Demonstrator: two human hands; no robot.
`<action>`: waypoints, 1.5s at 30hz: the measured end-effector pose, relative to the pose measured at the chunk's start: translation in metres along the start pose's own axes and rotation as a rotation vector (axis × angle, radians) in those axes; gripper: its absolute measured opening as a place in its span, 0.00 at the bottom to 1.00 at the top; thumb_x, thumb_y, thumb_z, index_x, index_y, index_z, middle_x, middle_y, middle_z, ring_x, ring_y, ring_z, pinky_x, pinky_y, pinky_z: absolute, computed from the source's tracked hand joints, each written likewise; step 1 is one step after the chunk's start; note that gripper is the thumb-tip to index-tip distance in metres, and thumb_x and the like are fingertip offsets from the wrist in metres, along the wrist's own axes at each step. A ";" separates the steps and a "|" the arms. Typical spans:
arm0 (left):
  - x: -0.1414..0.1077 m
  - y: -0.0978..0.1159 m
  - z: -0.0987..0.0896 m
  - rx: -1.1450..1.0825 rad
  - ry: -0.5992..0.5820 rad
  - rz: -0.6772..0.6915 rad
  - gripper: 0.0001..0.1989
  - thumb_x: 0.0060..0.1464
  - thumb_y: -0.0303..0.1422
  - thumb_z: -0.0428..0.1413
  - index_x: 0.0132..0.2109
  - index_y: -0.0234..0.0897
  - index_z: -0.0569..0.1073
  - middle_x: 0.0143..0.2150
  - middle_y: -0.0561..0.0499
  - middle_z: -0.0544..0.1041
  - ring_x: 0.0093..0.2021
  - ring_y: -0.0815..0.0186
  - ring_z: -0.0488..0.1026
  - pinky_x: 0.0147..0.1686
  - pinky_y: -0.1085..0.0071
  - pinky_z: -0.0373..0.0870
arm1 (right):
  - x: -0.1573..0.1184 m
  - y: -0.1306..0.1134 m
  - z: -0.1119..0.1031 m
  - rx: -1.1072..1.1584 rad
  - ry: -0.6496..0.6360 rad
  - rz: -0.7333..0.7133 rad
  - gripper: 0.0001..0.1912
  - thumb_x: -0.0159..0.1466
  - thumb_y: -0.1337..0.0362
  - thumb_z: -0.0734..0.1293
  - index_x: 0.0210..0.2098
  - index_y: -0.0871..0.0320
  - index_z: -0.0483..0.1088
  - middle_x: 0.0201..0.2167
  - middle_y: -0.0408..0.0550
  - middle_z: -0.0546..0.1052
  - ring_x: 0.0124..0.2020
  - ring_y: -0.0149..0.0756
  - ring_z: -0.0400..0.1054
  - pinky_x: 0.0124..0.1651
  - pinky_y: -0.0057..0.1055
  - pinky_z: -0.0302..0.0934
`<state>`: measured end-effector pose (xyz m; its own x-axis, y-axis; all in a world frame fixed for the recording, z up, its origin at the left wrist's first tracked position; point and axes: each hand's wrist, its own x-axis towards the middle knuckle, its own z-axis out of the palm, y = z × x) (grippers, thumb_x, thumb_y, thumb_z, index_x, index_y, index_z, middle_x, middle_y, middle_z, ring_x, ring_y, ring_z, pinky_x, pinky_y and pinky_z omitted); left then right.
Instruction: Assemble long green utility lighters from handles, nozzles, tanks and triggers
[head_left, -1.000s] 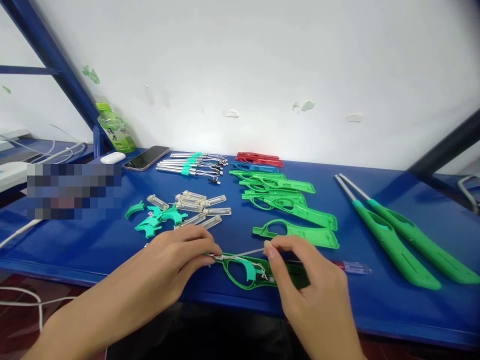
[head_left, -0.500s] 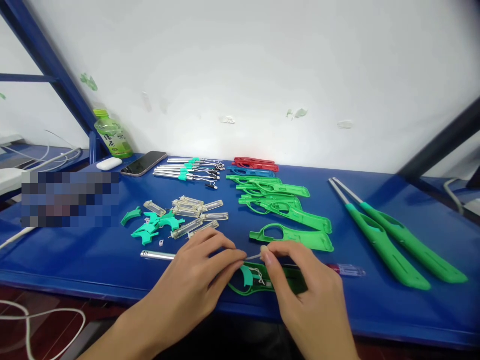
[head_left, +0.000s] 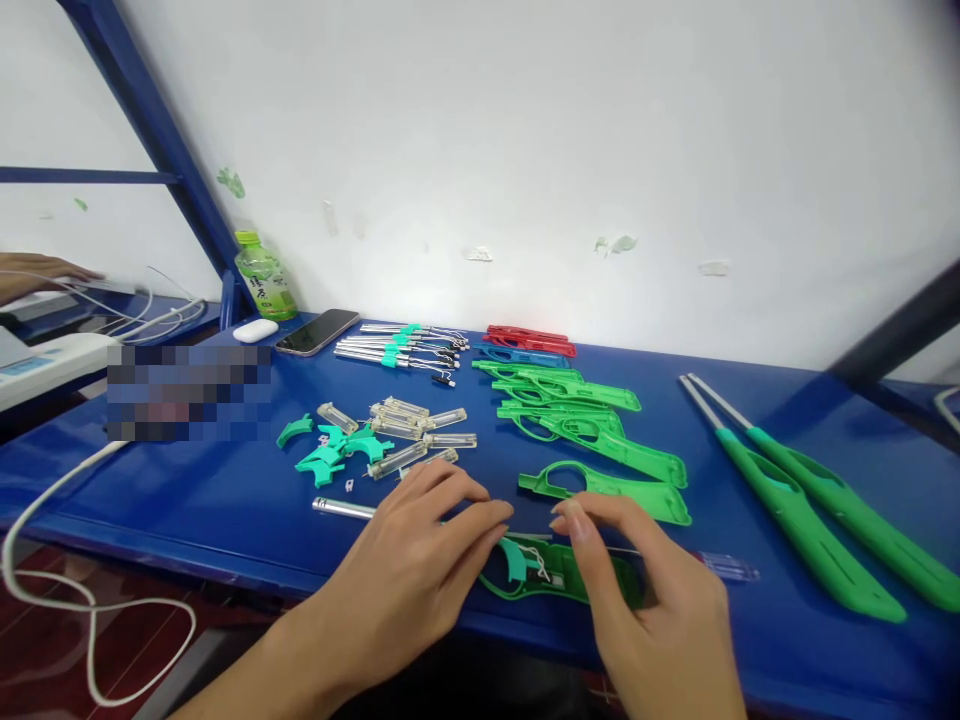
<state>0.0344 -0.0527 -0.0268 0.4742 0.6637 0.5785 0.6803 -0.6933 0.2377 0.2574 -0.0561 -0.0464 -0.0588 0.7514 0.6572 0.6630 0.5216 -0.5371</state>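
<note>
A half shell of a green gas lighter (head_left: 596,575) lies open at the table's front edge, with a teal trigger (head_left: 514,560) and twisted white wires (head_left: 541,570) in it. My left hand (head_left: 431,545) is over its left end, fingertips pinched together; what they hold is hidden. A silver tube (head_left: 341,508) sticks out to the left beneath that hand. Just above the shell shows a thin grey tube (head_left: 536,537), close to my left fingertips. My right hand (head_left: 652,580) has thumb and forefinger closed above the shell; I cannot make out anything between them.
Teal triggers (head_left: 322,465) and clear fuel tanks (head_left: 397,455) lie left of centre, wired metal rods (head_left: 390,350) behind. Green half shells (head_left: 592,435) lie right of centre; two whole lighters (head_left: 810,520) are far right. A screwdriver (head_left: 727,567) lies beside my right hand. Another person's hand (head_left: 45,275) shows at far left.
My right fingers have come away from the thin tube that they pinched, leaving a wider gap between my hands. The camera view has shifted left. Another person's hand has appeared.
</note>
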 end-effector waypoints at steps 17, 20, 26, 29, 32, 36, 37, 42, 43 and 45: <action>-0.020 -0.079 -0.082 0.347 -0.216 -0.394 0.19 0.73 0.47 0.48 0.50 0.49 0.83 0.52 0.46 0.80 0.48 0.53 0.79 0.42 0.59 0.74 | -0.001 0.002 -0.002 -0.012 0.007 0.000 0.07 0.76 0.57 0.67 0.43 0.48 0.77 0.36 0.39 0.87 0.36 0.36 0.84 0.37 0.28 0.74; -0.022 -0.084 -0.081 0.370 -0.227 -0.409 0.20 0.73 0.46 0.48 0.53 0.48 0.83 0.53 0.44 0.80 0.48 0.52 0.79 0.41 0.59 0.74 | -0.002 0.004 -0.001 -0.012 0.003 -0.001 0.07 0.76 0.57 0.67 0.43 0.48 0.77 0.37 0.38 0.87 0.37 0.36 0.84 0.37 0.28 0.74; -0.022 -0.093 -0.079 0.394 -0.238 -0.415 0.18 0.70 0.43 0.50 0.52 0.48 0.83 0.52 0.44 0.80 0.47 0.50 0.79 0.35 0.60 0.71 | -0.001 0.002 -0.001 -0.010 0.027 0.019 0.06 0.76 0.58 0.67 0.43 0.47 0.77 0.38 0.39 0.86 0.38 0.35 0.83 0.40 0.28 0.75; -0.020 -0.095 -0.079 0.391 -0.241 -0.407 0.17 0.70 0.43 0.50 0.49 0.47 0.83 0.52 0.45 0.80 0.47 0.50 0.79 0.36 0.59 0.72 | -0.001 0.000 0.000 0.042 0.061 0.065 0.05 0.76 0.58 0.68 0.45 0.48 0.77 0.42 0.41 0.83 0.38 0.35 0.82 0.41 0.30 0.76; -0.020 -0.094 -0.080 0.395 -0.230 -0.394 0.17 0.71 0.43 0.50 0.49 0.47 0.83 0.51 0.44 0.81 0.48 0.49 0.79 0.36 0.59 0.72 | -0.003 -0.004 0.004 0.140 0.137 0.165 0.05 0.74 0.58 0.69 0.48 0.49 0.77 0.48 0.44 0.79 0.34 0.32 0.82 0.36 0.30 0.77; -0.018 -0.085 -0.081 0.394 -0.194 -0.370 0.20 0.74 0.44 0.47 0.51 0.46 0.82 0.52 0.43 0.80 0.49 0.50 0.78 0.39 0.58 0.73 | -0.005 -0.011 0.009 0.298 0.284 0.265 0.07 0.72 0.59 0.72 0.49 0.50 0.75 0.48 0.44 0.75 0.28 0.28 0.80 0.33 0.30 0.78; -0.017 -0.082 -0.080 0.387 -0.187 -0.359 0.20 0.74 0.44 0.47 0.51 0.46 0.82 0.52 0.44 0.80 0.50 0.51 0.78 0.39 0.58 0.72 | -0.005 -0.013 0.009 0.335 0.318 0.275 0.07 0.72 0.60 0.73 0.49 0.50 0.74 0.46 0.43 0.74 0.27 0.28 0.80 0.32 0.30 0.78; -0.011 -0.066 -0.070 0.335 -0.209 -0.295 0.19 0.75 0.46 0.48 0.49 0.47 0.82 0.50 0.47 0.78 0.43 0.57 0.78 0.36 0.63 0.70 | -0.001 -0.020 0.009 0.395 0.360 0.299 0.08 0.72 0.63 0.73 0.49 0.50 0.72 0.43 0.39 0.68 0.25 0.26 0.78 0.29 0.29 0.76; -0.010 -0.064 -0.067 0.328 -0.218 -0.286 0.18 0.75 0.46 0.49 0.49 0.46 0.82 0.50 0.47 0.77 0.40 0.59 0.78 0.34 0.64 0.69 | -0.001 -0.021 0.009 0.384 0.355 0.301 0.08 0.72 0.63 0.73 0.49 0.50 0.72 0.44 0.39 0.69 0.25 0.26 0.79 0.30 0.30 0.76; -0.009 -0.062 -0.059 0.316 -0.231 -0.266 0.18 0.75 0.47 0.51 0.49 0.45 0.83 0.49 0.46 0.77 0.38 0.60 0.77 0.31 0.66 0.67 | -0.001 -0.019 0.009 0.363 0.345 0.293 0.07 0.72 0.62 0.73 0.49 0.50 0.73 0.45 0.41 0.71 0.27 0.27 0.80 0.31 0.30 0.77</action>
<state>-0.0450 -0.0320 -0.0004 0.3479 0.8766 0.3326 0.9147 -0.3951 0.0846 0.2379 -0.0635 -0.0417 0.3755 0.7421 0.5552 0.3133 0.4621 -0.8296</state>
